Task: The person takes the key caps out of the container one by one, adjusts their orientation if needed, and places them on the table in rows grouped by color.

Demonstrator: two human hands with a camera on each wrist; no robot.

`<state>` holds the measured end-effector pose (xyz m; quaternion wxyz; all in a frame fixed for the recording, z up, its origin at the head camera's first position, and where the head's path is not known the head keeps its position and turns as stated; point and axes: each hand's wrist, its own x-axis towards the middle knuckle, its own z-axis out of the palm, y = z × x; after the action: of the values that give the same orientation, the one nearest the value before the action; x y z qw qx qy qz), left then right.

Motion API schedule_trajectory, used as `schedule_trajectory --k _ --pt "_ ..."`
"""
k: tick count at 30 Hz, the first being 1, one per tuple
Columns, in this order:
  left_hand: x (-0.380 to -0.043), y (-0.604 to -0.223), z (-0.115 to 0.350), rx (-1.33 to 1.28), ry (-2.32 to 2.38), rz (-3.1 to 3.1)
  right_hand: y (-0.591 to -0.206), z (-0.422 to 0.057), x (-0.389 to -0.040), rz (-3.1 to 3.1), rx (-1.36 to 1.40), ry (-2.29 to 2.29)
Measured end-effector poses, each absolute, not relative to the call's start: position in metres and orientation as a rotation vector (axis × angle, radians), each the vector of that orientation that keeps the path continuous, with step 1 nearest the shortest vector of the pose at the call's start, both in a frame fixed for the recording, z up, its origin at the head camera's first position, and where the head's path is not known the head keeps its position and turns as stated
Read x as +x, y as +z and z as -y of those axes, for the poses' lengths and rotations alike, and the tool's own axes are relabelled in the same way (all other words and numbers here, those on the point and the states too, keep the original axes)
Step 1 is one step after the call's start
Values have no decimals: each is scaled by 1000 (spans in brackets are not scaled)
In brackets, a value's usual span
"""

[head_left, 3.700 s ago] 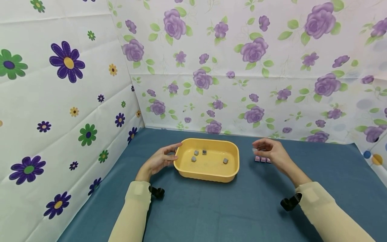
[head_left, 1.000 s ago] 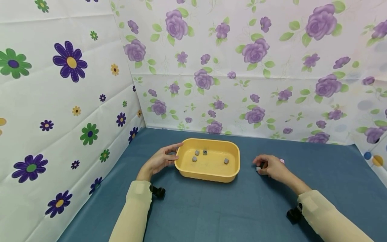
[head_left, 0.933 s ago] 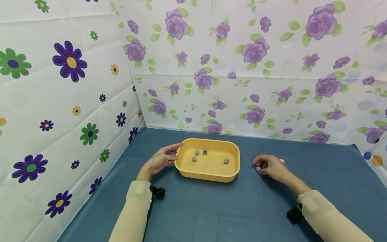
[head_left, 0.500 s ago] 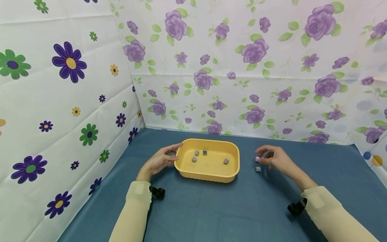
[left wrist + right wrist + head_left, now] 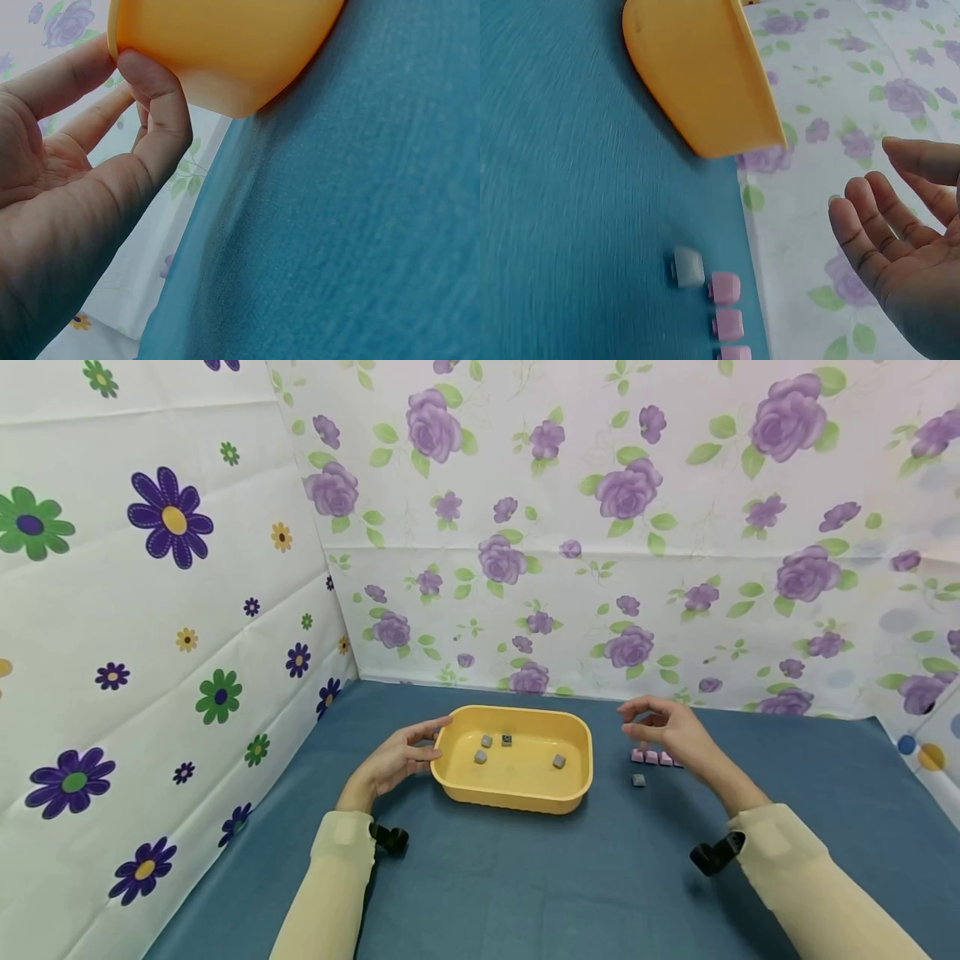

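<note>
While the left hand (image 5: pixel 393 758) pinches a yellow plastic tub (image 5: pixel 517 778), the right hand (image 5: pixel 673 728) has empty, relaxed fingers, so I'm guessing between placements; next, grab a grey cube (image 5: pixel 558 761).

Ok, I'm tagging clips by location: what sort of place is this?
Probably a makeshift recording booth: flower-printed sheets line the back and left, blue cloth covers the work surface, and black cameras sit at both wrists.

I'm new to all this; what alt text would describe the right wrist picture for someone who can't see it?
An open, empty right hand hovers beside three pink blocks and one grey block on blue cloth. A yellow tray shows at the top, before a flowered sheet.
</note>
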<state>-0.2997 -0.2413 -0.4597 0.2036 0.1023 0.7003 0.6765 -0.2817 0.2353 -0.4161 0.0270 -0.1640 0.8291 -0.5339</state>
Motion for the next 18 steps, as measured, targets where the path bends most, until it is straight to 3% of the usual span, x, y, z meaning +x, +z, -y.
schedule_trajectory --k 18 --pt "-299 -460 241 284 1892 -1954 -410 -206 -285 -2470 -524 -1719"
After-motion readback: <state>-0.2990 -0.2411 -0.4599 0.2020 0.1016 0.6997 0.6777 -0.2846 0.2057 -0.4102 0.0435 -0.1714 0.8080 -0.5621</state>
